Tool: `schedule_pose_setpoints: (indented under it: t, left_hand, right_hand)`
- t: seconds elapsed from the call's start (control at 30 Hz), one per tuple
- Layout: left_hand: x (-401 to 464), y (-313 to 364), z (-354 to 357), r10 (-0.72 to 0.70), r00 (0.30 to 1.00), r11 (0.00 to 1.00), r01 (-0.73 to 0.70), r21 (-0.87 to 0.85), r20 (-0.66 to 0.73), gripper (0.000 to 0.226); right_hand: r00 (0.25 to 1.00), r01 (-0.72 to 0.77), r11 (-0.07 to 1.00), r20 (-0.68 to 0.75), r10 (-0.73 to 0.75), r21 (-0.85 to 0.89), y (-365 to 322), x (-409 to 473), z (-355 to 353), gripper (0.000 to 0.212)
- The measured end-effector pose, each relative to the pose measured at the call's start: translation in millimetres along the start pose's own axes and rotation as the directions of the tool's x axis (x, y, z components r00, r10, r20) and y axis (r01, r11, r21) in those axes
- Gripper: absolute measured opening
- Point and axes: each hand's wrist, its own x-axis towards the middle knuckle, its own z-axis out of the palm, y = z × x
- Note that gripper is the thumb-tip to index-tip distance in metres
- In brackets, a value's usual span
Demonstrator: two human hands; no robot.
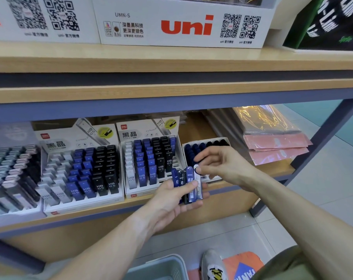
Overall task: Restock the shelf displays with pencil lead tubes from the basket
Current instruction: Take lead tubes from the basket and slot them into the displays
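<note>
Tubes in my left grip [171, 201]: four lead tubes [186, 183], clamped.
My right grip [222, 164]: pinching the clear tube [197, 178].

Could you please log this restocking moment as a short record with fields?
left hand: grips a bunch of lead tubes, upright
right hand: pinches the top of a clear tube in that bunch
nearest display: small box of dark blue and black tubes, behind the right hand
middle display: empty slots on its right side
basket: grey, on the floor below; contents not visible
</note>
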Motion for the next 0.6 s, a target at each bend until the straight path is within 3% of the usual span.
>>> schedule_pose_setpoints:
  t: [0.3,0.47,0.6]
  left_hand:
    - [2.9,1.2,1.8,0.005,0.999,1.0,-0.004,-0.025,0.037,0.029]
    - [3.3,-3.2,5.6,0.017,1.0,1.0,-0.016,0.004,-0.021,0.025]
    - [3.3,-3.3,5.0,0.026,0.998,1.0,-0.025,0.011,-0.048,0.021]
  right_hand:
    - [0.998,-0.061,0.962,-0.007,0.065,0.267,1.7,-0.4,-8.0,0.023]
    - [0.996,-0.065,0.988,-0.055,0.073,0.137,0.1,-1.7,-2.4,0.029]
    - [0.985,-0.137,0.983,-0.089,0.148,0.118,-0.3,0.7,-0.8,0.021]
